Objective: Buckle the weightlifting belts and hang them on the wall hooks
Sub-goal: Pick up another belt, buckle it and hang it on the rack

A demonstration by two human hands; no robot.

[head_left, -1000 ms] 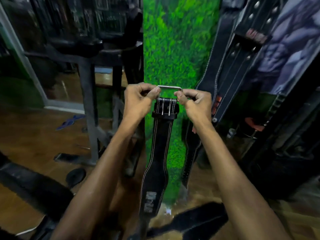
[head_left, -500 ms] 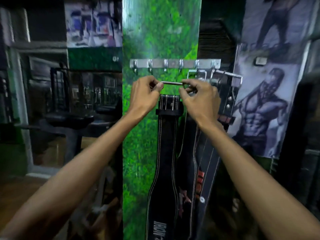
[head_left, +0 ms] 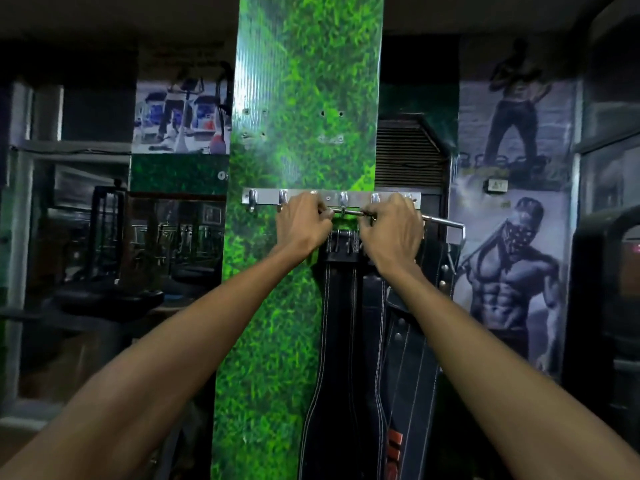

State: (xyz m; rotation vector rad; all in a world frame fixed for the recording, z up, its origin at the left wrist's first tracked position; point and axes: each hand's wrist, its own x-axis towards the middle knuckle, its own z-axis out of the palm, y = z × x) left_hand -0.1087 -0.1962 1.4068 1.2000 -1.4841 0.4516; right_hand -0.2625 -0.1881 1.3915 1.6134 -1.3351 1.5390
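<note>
A black weightlifting belt (head_left: 337, 327) with white stitching hangs straight down in front of the green grass-patterned pillar (head_left: 298, 98). Its metal buckle bar (head_left: 346, 212) lies level with a hook of the silver hook rail (head_left: 266, 195). My left hand (head_left: 300, 221) pinches the left end of the bar. At the bar's right end, my right hand (head_left: 393, 226) pinches it as well. Other dark belts (head_left: 412, 358) hang just to the right, one with a steel buckle (head_left: 450, 225) sticking out.
Posters of muscular figures (head_left: 509, 271) cover the wall on the right. Dark gym machines (head_left: 104, 271) and a mirror stand to the left. A vent grille (head_left: 408, 157) sits behind the pillar's right edge.
Both hands have raised the belt's buckle from chest height up to the hook rail, and the view has tilted up from the floor to the wall.
</note>
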